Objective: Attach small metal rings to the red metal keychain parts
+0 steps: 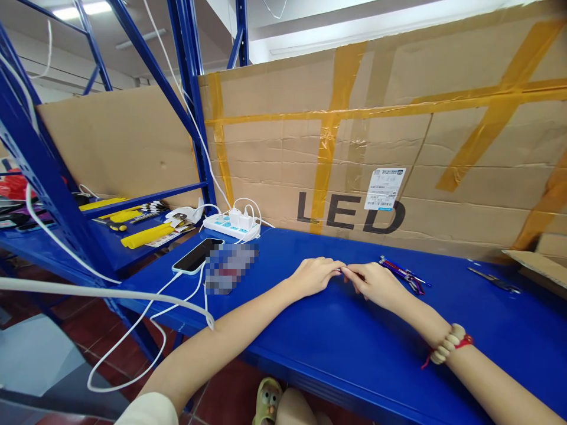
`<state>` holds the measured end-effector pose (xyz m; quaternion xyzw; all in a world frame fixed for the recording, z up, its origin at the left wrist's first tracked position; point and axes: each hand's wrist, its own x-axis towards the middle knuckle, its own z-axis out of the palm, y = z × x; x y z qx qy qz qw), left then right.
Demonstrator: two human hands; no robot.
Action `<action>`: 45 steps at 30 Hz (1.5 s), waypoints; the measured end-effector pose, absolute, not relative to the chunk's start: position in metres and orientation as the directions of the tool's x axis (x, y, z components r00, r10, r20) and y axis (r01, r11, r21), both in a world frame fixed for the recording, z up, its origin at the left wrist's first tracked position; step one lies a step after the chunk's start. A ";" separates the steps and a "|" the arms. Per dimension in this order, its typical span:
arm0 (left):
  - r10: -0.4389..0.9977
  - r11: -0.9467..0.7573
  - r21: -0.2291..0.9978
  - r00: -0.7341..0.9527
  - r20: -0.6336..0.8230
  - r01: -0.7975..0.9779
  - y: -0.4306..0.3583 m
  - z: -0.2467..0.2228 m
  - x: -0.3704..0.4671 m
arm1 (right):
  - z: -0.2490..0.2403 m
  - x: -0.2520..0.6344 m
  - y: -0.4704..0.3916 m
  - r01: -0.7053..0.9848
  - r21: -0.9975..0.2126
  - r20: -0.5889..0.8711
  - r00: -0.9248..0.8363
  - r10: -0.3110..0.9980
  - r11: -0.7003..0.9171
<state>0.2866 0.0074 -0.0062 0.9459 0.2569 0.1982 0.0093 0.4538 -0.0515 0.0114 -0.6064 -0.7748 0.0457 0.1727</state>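
My left hand (315, 276) and my right hand (374, 286) meet over the middle of the blue table, fingertips together. Both have their fingers closed in a pinch, and a tiny dark purplish bit shows where they touch. What it belongs to is mostly hidden by the fingers. Just beyond my right wrist lies a small bunch of pens (401, 274), purple, red and dark, on the table. Their finer parts are too small to make out.
The blue table (283, 330) backs onto a big taped cardboard sheet (274, 165). To the left are a phone (197, 257), a blurred-out object (230, 268), a white power strip (233, 224) and looping white cables (128, 386). Dark-handled pliers or cutters (494, 278) lie right.
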 end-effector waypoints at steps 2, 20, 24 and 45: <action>0.498 -0.862 0.116 0.780 0.379 0.494 0.008 -0.007 0.288 | 0.014 0.454 -0.053 0.922 -0.269 0.219 -0.221 0.950 0.277; 0.571 -0.820 0.256 0.699 0.430 0.512 0.006 -0.001 0.288 | 0.022 0.465 -0.053 0.936 -0.141 0.577 -0.188 0.795 0.324; 0.595 -0.803 0.268 0.695 0.404 0.532 0.005 0.000 0.287 | 0.019 0.468 -0.051 0.913 -0.082 0.585 -0.281 0.761 0.400; 0.545 -0.838 0.211 0.761 0.352 0.503 0.009 -0.004 0.287 | 0.007 0.469 -0.043 0.881 0.083 0.739 -0.368 0.565 0.465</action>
